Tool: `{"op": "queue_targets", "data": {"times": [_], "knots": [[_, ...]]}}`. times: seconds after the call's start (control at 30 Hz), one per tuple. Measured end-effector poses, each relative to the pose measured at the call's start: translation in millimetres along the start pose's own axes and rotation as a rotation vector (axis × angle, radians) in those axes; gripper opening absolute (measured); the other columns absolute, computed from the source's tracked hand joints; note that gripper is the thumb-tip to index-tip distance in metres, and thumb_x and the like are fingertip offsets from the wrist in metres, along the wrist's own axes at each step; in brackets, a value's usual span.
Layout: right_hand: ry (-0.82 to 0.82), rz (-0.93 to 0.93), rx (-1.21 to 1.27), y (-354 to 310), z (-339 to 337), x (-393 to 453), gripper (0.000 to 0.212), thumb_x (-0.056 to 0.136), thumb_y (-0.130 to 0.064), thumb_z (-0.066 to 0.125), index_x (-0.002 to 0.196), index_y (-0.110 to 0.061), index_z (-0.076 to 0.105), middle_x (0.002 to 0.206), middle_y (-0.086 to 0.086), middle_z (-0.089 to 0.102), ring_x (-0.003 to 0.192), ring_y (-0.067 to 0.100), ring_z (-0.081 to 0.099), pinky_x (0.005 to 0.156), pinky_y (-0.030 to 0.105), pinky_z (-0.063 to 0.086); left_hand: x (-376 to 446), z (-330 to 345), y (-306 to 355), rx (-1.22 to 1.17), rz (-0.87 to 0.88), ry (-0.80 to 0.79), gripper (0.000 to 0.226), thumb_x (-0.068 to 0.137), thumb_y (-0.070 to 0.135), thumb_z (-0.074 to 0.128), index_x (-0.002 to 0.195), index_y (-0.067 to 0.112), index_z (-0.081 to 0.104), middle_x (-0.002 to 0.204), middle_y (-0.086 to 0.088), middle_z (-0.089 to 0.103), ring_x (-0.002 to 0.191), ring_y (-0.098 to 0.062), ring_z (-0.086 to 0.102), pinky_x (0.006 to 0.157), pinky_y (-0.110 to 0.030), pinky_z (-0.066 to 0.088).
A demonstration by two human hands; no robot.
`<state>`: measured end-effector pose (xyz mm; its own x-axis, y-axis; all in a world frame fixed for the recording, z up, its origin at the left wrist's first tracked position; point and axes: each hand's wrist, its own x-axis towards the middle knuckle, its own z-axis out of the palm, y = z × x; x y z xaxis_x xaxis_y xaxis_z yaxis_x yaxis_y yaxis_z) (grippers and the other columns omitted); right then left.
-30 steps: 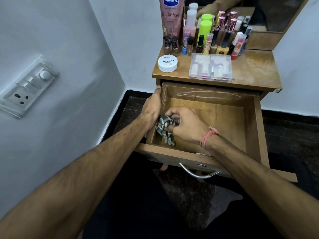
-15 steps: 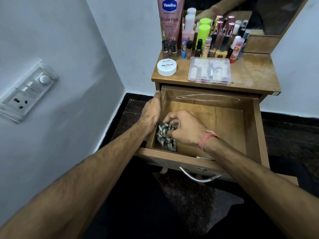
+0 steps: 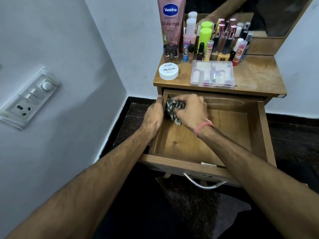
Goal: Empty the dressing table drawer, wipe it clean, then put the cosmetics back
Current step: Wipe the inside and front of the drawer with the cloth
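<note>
Right hand: my right hand [image 3: 190, 112] grips a bunched checked cloth [image 3: 173, 107], fingers curled round it, and presses it into the far left corner inside the drawer [image 3: 255, 135], against the left wall where it meets the back wall.
Wrist: a pink thread band [image 3: 202, 127] circles my right wrist, just above the drawer floor.
Left hand: my left hand [image 3: 154, 115] grasps the top edge of the drawer's left wall near its back end, the thumb outside the wall and its tip up by the table's frame, the fingers hidden over the edge; it sits just beside the cloth.
Drawer: pulled well out from the dressing table [image 3: 259, 78], its wooden floor bare but for a small dark mark near the front; a curved metal handle [image 3: 203, 184] hangs on the front panel.
Cosmetics: out of the drawer and gathered on the table top. A tall pink Vaseline tube [image 3: 170, 21] stands at the back left, with a crowd of small bottles and tubes [image 3: 219, 45] beside it in front of the mirror [image 3: 272, 16].
Front of table top: a round white nail polish remover tub [image 3: 168, 71] sits at the left, and a clear plastic box [image 3: 212, 74] with small items inside lies near it, to the right.
Surroundings: a switch and socket plate [image 3: 29, 99] is fixed on the white wall to my left; the floor below is dark.
</note>
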<state>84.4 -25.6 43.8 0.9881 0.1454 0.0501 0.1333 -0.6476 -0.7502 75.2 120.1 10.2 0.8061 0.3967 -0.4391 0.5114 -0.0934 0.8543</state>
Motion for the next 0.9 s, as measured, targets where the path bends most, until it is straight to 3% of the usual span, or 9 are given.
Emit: {"op": "queue_targets", "data": {"times": [0.1,0.2,0.33,0.43,0.53,0.63,0.7,0.8,0.9], "knots": [[0.056,0.007,-0.091,1,7,6,0.042,0.089,-0.016,0.076,0.125,-0.037,0.079,0.123,-0.004,0.080,0.118,0.024,0.070,0.111,0.032,0.051,-1,0,1,0.030,0.015,-0.001,0.098,0.088,0.083,0.029,0.149,0.018,0.070,0.145,-0.012,0.073,0.135,-0.031,0.066,0.124,-0.050,0.045],[-0.030,-0.040,-0.247,2,11,-1,0.051,0.090,-0.017,0.074,0.136,-0.037,0.072,0.123,0.007,0.080,0.111,0.031,0.074,0.105,0.043,0.059,0,1,-1,0.032,0.010,-0.008,0.086,0.100,0.079,0.031,0.146,0.018,0.072,0.138,-0.010,0.075,0.128,-0.029,0.069,0.121,-0.048,0.047],[-0.159,-0.067,-0.331,-1,5,-2,0.052,0.091,-0.016,0.069,0.142,-0.031,0.070,0.129,0.008,0.077,0.118,0.033,0.072,0.107,0.040,0.056,-1,0,-1,0.041,0.009,-0.024,0.088,0.097,0.079,0.029,0.143,0.019,0.074,0.133,-0.010,0.077,0.124,-0.029,0.071,0.120,-0.049,0.050],[-0.288,-0.055,-0.276,-1,1,-16,0.042,0.092,-0.012,0.070,0.133,-0.023,0.075,0.132,0.008,0.074,0.125,0.029,0.066,0.110,0.043,0.054,-3,-2,2,0.041,0.000,-0.025,0.098,0.087,0.083,0.027,0.143,0.019,0.074,0.136,-0.010,0.076,0.126,-0.031,0.070,0.121,-0.051,0.049],[-0.445,-0.057,-0.238,-2,-4,-30,0.025,0.092,-0.011,0.068,0.110,-0.021,0.081,0.115,0.005,0.077,0.108,0.026,0.071,0.095,0.044,0.062,0,-2,1,0.026,0.001,-0.026,0.100,0.085,0.084,0.027,0.146,0.020,0.073,0.142,-0.009,0.075,0.131,-0.030,0.069,0.124,-0.050,0.045],[-0.708,-0.032,-0.224,-6,-12,-41,0.035,0.098,-0.016,0.070,0.131,-0.025,0.076,0.122,-0.004,0.072,0.101,0.013,0.067,0.081,0.027,0.059,-1,-2,2,0.014,-0.006,-0.027,0.101,0.085,0.085,0.028,0.148,0.020,0.072,0.142,-0.010,0.075,0.131,-0.031,0.069,0.124,-0.050,0.046],[-0.838,-0.056,-0.273,-9,-13,-49,0.039,0.100,-0.023,0.072,0.139,-0.030,0.071,0.131,-0.008,0.068,0.109,0.011,0.065,0.091,0.025,0.056,-1,-3,2,0.025,-0.011,-0.028,0.103,0.085,0.086,0.027,0.149,0.019,0.071,0.143,-0.011,0.074,0.132,-0.032,0.069,0.124,-0.050,0.047],[-0.875,-0.134,-0.345,-15,-14,-53,0.043,0.101,-0.025,0.072,0.143,-0.032,0.068,0.141,-0.006,0.067,0.125,0.017,0.064,0.108,0.033,0.054,1,-4,2,0.041,-0.007,-0.015,0.104,0.084,0.088,0.026,0.148,0.019,0.071,0.143,-0.012,0.074,0.132,-0.033,0.069,0.123,-0.052,0.047],[-0.900,-0.153,-0.324,-13,-19,-50,0.043,0.102,-0.026,0.072,0.144,-0.034,0.067,0.135,-0.008,0.068,0.098,0.004,0.064,0.082,0.022,0.054,1,-3,2,0.044,-0.004,-0.007,0.104,0.084,0.088,0.026,0.145,0.019,0.073,0.139,-0.012,0.076,0.129,-0.033,0.070,0.122,-0.052,0.048]]}}
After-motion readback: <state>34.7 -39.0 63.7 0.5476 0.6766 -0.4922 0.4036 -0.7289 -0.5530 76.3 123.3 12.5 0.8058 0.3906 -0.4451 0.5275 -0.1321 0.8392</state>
